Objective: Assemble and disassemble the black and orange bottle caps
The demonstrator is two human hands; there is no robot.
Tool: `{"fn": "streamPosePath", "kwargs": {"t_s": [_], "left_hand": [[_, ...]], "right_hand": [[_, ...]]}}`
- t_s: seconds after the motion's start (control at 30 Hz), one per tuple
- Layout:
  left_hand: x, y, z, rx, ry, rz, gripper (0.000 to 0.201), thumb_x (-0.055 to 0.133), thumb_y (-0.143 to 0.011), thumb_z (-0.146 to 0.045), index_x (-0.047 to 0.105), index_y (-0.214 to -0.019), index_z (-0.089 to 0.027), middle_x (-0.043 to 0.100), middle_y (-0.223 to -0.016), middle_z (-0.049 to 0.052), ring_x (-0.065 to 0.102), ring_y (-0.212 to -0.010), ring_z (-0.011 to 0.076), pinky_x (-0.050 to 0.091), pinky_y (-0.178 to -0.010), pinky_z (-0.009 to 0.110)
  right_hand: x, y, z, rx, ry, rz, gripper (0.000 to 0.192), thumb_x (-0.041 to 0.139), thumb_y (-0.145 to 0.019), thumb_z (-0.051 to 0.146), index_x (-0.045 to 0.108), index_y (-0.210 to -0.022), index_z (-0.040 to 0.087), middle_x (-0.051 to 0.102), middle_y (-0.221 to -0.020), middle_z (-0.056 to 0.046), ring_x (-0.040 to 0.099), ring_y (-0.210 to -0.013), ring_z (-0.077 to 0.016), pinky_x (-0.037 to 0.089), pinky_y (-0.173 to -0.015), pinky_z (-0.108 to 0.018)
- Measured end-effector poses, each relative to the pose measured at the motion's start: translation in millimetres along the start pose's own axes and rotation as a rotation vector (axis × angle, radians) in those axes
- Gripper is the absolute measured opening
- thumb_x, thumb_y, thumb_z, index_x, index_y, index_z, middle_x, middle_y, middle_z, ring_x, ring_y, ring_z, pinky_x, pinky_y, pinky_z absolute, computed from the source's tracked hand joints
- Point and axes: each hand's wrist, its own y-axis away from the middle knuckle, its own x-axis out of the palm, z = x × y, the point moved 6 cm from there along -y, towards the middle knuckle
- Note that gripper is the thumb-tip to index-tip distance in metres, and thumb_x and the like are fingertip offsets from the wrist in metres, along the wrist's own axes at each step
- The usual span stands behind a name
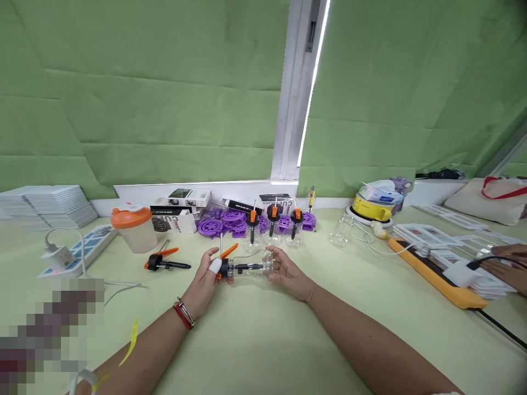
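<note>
A clear dispenser bottle lies sideways between my hands, just over the table. It has a black and orange lever top, and a dark tube runs inside it. My left hand, with white tape on the thumb, is closed around the top. My right hand grips the bottle's base end. To the left, a loose black dispenser top with an orange lever and dark tube lies on the table. Behind my hands stand three similar bottles, each fitted with a black and orange top.
Purple plastic wheels and cartons line the wall. An orange-lidded cup and a white power strip sit left. A clear bottle without a top, an orange power strip and another person's hand are right.
</note>
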Motion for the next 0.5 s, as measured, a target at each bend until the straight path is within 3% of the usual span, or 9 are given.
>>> {"fn": "streamPosePath", "kwargs": {"t_s": [0.07,0.17,0.33,0.5], "left_hand": [[4.1,3,-1,-0.044,-0.081,0.008,0.050,0.042,-0.087,-0.054,0.045,-0.121,-0.018,0.058,-0.065,-0.002,0.055,-0.056,0.0142,0.047,-0.059,0.028],[4.1,5,5,-0.163,-0.198,-0.010,0.053,0.038,-0.083,-0.063,0.057,-0.098,-0.015,0.049,-0.052,-0.004,0.040,-0.042,0.0103,0.031,-0.040,0.023],[-7.5,6,11,-0.271,-0.234,-0.190,0.057,0.044,-0.076,-0.068,0.059,-0.094,-0.016,0.046,-0.057,-0.005,0.040,-0.045,0.0092,0.026,-0.040,0.020],[-8.5,8,10,-0.287,-0.259,-0.239,0.059,0.044,-0.074,-0.069,0.061,-0.092,-0.015,0.042,-0.054,-0.006,0.036,-0.045,0.0091,0.024,-0.041,0.020]], "right_hand": [[2,1,0,-0.024,0.008,0.012,0.072,0.070,-0.073,0.044,0.031,-0.133,0.033,0.039,-0.121,-0.007,0.052,-0.098,-0.0165,0.045,-0.088,-0.037],[5,2,2,-0.065,0.051,0.029,0.072,0.071,-0.074,0.042,0.032,-0.133,0.033,0.037,-0.123,-0.007,0.052,-0.097,-0.0158,0.044,-0.090,-0.038],[10,6,6,-0.094,0.096,0.053,0.072,0.072,-0.075,0.037,0.031,-0.133,0.032,0.037,-0.124,-0.008,0.048,-0.106,-0.0180,0.041,-0.095,-0.039],[12,6,4,-0.057,0.106,0.059,0.073,0.073,-0.074,0.037,0.031,-0.133,0.031,0.036,-0.124,-0.008,0.049,-0.099,-0.0168,0.044,-0.086,-0.035]]}}
